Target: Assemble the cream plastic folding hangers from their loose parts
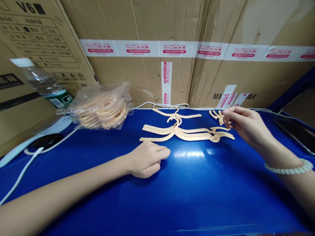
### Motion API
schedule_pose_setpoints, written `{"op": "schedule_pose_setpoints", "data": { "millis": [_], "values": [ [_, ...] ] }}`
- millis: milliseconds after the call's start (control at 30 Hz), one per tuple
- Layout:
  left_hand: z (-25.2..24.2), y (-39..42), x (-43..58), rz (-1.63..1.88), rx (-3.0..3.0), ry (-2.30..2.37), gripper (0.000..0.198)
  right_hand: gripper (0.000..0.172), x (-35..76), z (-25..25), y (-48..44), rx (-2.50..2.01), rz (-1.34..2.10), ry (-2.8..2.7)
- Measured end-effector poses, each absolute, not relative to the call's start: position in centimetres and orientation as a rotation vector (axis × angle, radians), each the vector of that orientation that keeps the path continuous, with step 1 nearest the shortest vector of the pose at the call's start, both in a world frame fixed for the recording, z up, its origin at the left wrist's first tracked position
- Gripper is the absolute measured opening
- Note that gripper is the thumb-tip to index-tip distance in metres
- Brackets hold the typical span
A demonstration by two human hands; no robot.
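Observation:
Several small cream plastic hangers (187, 132) lie in a loose stack on the blue table (197, 190), with one more hanger (176, 114) just behind them. My left hand (147, 159) rests on the table just in front of the stack's left end, fingers curled in, nothing visible in them. My right hand (246, 126) reaches in from the right and pinches a small cream clip piece (218, 116) at the stack's right end. A bead bracelet (290, 168) circles my right wrist.
A clear plastic bag of more cream hangers (103, 108) lies at the back left beside a tilted water bottle (44, 83). White cables (29, 160) and a black round object (46, 141) lie at the left. Cardboard boxes (157, 49) wall the back. A dark phone (297, 132) sits far right.

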State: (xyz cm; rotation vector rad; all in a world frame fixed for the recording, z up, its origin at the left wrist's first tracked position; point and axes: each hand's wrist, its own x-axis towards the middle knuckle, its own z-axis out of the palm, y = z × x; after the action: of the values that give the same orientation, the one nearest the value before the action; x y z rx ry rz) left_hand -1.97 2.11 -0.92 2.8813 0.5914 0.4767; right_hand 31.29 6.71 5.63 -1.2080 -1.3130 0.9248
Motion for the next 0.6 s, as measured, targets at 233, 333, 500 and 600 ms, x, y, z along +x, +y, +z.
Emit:
{"op": "schedule_pose_setpoints", "data": {
  "millis": [233, 333, 500, 600],
  "values": [
    [-0.8, 2.2, -2.0, 0.447, 2.887, 0.588, 0.017, 0.025, 31.3, 5.2, 6.9, -1.200, 0.918, -1.323],
    [-0.9, 2.2, -2.0, 0.412, 2.905, 0.604, 0.019, 0.024, 31.3, 4.7, 7.2, -1.229, 0.884, -1.355],
    [-1.1, 2.3, -1.9, 0.351, 2.922, 0.608, 0.022, 0.019, 31.8, 3.3, 8.1, -1.336, 0.631, -1.552],
    [-1.0, 2.4, -1.8, 0.304, 2.923, 0.603, 0.024, 0.017, 32.4, 2.6, 8.9, -1.391, 0.400, -1.737]
  ]
}}
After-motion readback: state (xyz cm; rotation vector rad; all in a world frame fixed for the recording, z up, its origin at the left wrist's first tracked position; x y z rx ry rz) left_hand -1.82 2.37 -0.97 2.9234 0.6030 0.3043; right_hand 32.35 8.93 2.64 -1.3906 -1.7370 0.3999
